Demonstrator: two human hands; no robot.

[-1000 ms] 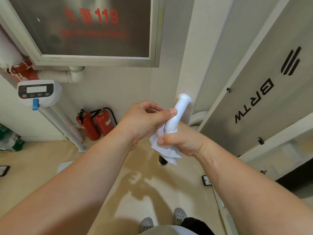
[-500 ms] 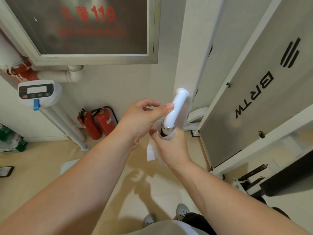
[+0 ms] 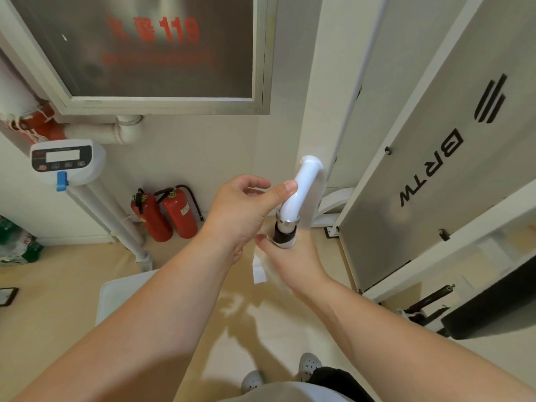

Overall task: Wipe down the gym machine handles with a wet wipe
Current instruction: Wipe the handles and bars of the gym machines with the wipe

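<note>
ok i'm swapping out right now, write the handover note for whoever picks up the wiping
Left hand: thumb pressed on the white handle, fingers loosely curled, steadying it.
Right hand: closed round the lower end below the metal collar, with the wet wipe in its grip, a corner hanging out.
Done: cannot tell how much is wiped.
Left: upper white part is bare of wipe now; run the wipe over it, then any other handles.

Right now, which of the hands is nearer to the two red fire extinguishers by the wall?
Left. The left hand is just right of the fire extinguishers; the right hand is farther right, gripping the handle base.
</note>
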